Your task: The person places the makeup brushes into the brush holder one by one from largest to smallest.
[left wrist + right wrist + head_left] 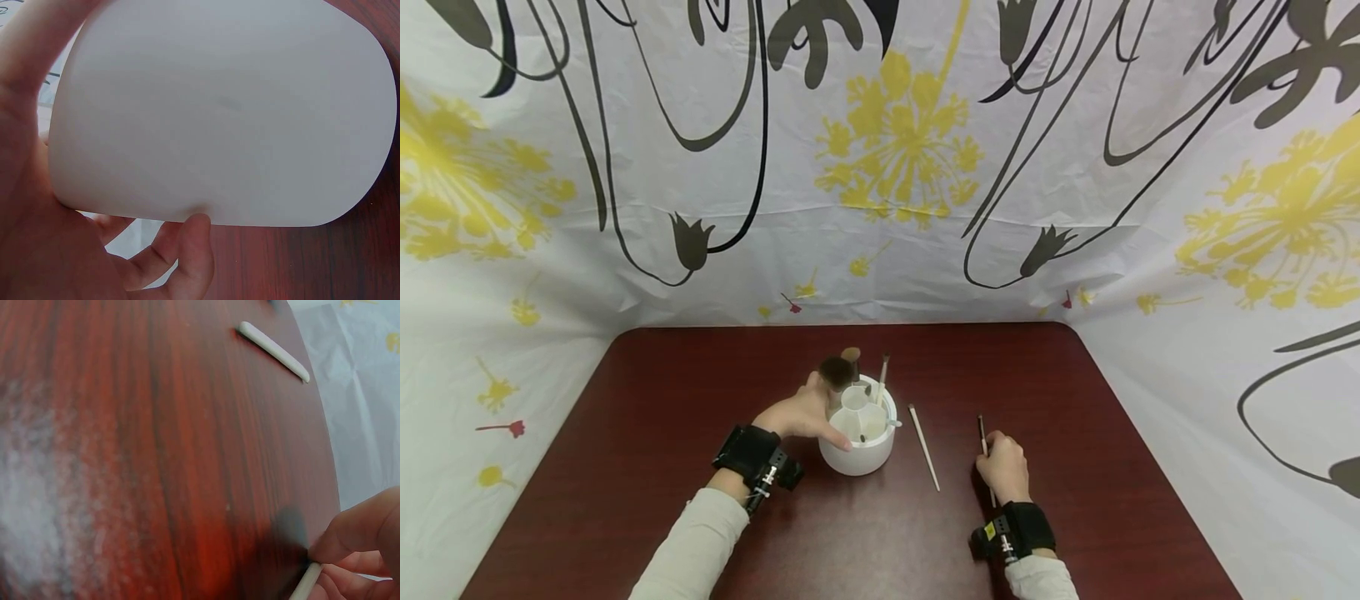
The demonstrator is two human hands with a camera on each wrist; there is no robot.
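A white round brush holder [859,457] with compartments stands on the table in the head view. My left hand [805,412] grips it from its left side, thumb over the near rim. In the left wrist view, its smooth white wall [231,125] fills most of the picture, fingers curled along it. A big dark fluffy makeup brush [837,372] and a thin brush [882,379] stick up from the holder. Farther right, my right hand [1004,468] pinches a slim white-handled makeup brush [306,582] at table level, its dark tip [981,422] pointing away from me.
Between the holder and my right hand lies another thin white-handled brush [925,448] on the dark red table [700,375]. A white patterned sheet [865,275] hangs behind the table and drapes at both sides.
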